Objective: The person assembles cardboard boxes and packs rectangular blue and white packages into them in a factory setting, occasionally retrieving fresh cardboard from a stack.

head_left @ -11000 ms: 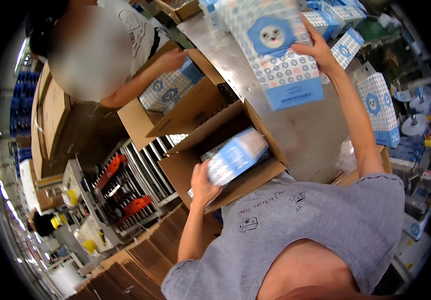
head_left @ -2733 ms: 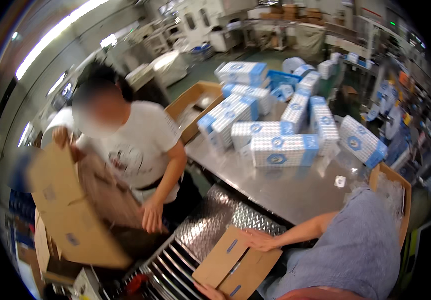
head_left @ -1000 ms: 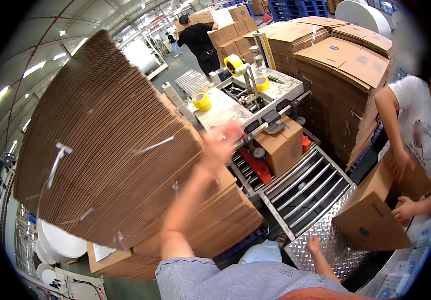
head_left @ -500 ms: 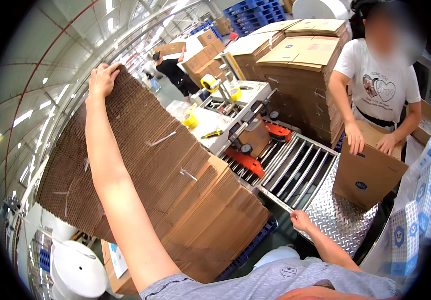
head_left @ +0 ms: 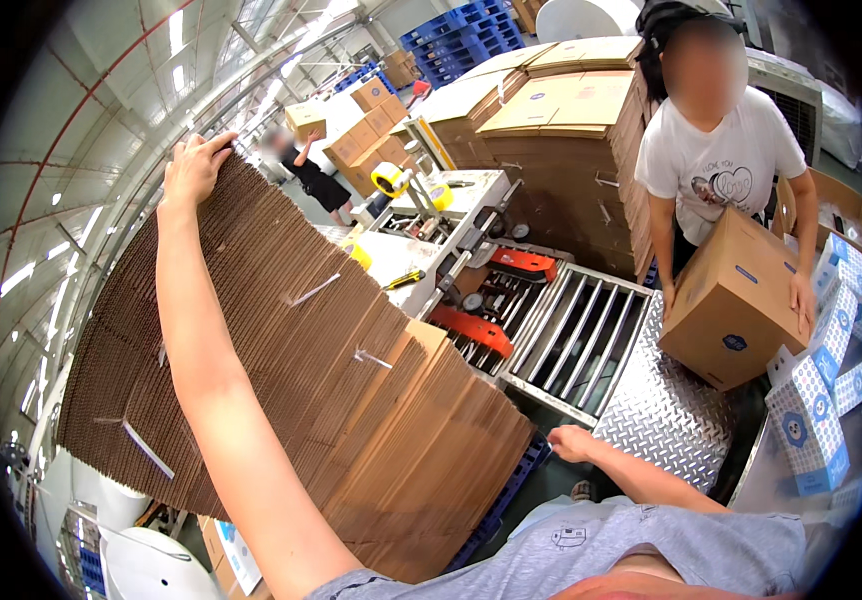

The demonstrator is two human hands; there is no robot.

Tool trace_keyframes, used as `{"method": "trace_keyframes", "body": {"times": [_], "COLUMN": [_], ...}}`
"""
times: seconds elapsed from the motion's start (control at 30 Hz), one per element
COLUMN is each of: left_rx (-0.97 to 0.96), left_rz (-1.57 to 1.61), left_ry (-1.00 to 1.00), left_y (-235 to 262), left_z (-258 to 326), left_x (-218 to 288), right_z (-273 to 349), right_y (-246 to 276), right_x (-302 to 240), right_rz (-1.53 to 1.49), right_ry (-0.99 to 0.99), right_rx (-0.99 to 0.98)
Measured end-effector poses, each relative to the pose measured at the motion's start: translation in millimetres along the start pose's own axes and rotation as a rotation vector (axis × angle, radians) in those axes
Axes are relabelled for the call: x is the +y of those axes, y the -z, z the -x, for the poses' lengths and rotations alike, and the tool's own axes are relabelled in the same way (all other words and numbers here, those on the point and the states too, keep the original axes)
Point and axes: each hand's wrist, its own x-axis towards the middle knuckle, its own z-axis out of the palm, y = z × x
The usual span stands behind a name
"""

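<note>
A tall stack of flattened cardboard cartons (head_left: 281, 330) leans across the left and middle, with several white straps poking out of its side. My left arm reaches over it, and my left hand (head_left: 194, 172) has its fingers bent round the far top edge of the stack, closed on a flattened carton there. My right hand (head_left: 573, 443) hangs low, beside the near end of the roller conveyor (head_left: 576, 335), fingers curled and nothing visible in them. Across the steel plate (head_left: 666, 420), a co-worker (head_left: 721, 165) in a white T-shirt holds a brown carton (head_left: 736, 300) with both hands, tilted.
A tape machine (head_left: 441, 215) with yellow tape rolls and orange side guides sits over the conveyor; a yellow cutter (head_left: 406, 280) lies on its table. Behind stands another carton stack (head_left: 566, 170). Blue-and-white boxes (head_left: 811, 420) fill the right side. A blue pallet (head_left: 506, 490) supports the near stack.
The co-worker's carton has been lifted and turned, and their hands have moved to its sides. My view has shifted slightly; my left hand stays at the stack's top edge.
</note>
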Motion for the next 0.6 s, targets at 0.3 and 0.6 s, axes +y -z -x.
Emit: {"method": "trace_keyframes", "body": {"times": [0.3,0.6], "left_rx": [0.176,0.495], "left_rz": [-0.041,-0.374], "left_ry": [-0.131,0.074], "left_y": [4,94], "left_z": [9,119], "left_x": [-27,-127], "right_z": [23,60], "right_y": [-9,80], "right_x": [20,20], "right_rz": [0.007,-0.082], "right_ry": [-0.112,0.017], "right_rx": [0.039,0.680]}}
